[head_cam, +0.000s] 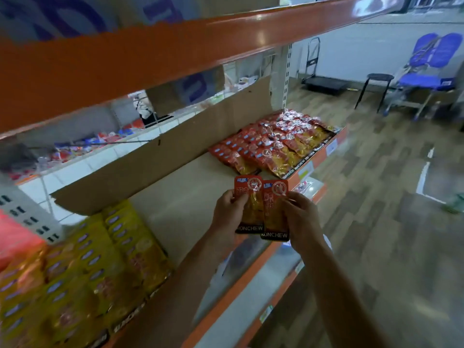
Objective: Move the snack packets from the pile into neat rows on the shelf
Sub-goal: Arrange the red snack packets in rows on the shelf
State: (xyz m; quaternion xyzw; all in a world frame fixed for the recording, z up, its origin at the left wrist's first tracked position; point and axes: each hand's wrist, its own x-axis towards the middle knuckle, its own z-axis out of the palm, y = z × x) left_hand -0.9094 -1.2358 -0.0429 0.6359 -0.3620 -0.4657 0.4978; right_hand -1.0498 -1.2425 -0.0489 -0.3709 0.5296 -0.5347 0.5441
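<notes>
Snack packets [251,188], two of them, are flat pouches with red tops, yellowish clear middles and a black bottom band printed KUNCHEW. They are held upright side by side over the bare front of the shelf [175,209]. The left hand [228,212] pinches the left packet's edge and the right hand [301,217] pinches the right one's, so the pair sits between them. The matching rows of packets [273,144] lie well apart, farther along the shelf.
</notes>
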